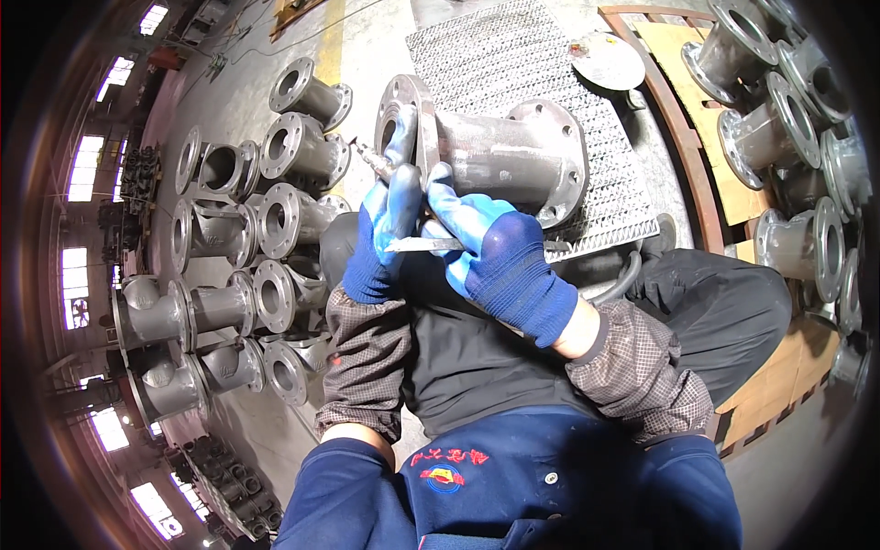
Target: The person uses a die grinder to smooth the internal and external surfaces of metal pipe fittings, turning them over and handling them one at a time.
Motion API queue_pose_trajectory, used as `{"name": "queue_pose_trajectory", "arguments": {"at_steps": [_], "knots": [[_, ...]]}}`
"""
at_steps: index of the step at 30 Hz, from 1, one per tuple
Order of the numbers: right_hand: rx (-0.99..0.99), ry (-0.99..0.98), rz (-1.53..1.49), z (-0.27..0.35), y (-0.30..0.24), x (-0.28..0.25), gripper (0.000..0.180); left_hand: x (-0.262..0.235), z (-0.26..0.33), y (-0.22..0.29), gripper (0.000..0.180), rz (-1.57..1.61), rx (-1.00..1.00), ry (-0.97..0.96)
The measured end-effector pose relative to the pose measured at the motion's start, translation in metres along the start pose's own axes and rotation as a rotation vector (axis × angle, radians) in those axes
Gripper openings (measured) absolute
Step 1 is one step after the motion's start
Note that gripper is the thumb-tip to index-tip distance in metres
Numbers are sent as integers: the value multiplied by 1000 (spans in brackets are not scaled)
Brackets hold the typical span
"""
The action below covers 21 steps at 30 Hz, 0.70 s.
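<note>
A grey flanged pipe fitting (495, 151) lies on its side in front of me, a bolt-holed flange at each end. My left hand (394, 206), in a blue coated glove, is at its left flange (423, 128), with one finger raised against the flange's face. From its closed grip a small metal tool (371, 158) with a dark tip sticks out to the left. My right hand (486, 238), gloved alike, is closed beside it, fingertips near the flange's lower edge. A narrow flat metal strip (423, 245) passes through the right hand; its exact kind is unclear.
A textured metal grating (500, 46) lies under the fitting. Several flanged fittings (215, 307) stand in rows on the left floor; others (770, 128) are stacked at right on a pallet with cardboard (701, 119). A round pale disc (607, 60) sits beyond the grating.
</note>
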State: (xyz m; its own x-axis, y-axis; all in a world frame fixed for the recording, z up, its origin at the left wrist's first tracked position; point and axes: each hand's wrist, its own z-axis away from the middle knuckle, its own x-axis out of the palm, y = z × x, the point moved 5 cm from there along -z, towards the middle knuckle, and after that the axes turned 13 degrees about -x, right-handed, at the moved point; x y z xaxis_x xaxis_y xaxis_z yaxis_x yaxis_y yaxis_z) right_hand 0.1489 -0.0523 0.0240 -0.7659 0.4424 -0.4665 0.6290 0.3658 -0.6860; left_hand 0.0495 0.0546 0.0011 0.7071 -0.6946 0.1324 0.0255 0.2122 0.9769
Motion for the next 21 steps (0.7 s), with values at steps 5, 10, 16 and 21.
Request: {"name": "queue_pose_trajectory", "arguments": {"at_steps": [5,10,16,21], "knots": [[-79,192,-389,-7,40,-17,37,4,10,6,59,-44,-106,184],[447,-65,-903,-14,60,-27,39,-2,5,7,57,-156,-122,187],[363,7,-854,-18,63,-17,48,7,8,12,57,-42,16,194],[178,-13,-796,-25,70,-3,38,7,3,9,56,-98,-63,203]]}}
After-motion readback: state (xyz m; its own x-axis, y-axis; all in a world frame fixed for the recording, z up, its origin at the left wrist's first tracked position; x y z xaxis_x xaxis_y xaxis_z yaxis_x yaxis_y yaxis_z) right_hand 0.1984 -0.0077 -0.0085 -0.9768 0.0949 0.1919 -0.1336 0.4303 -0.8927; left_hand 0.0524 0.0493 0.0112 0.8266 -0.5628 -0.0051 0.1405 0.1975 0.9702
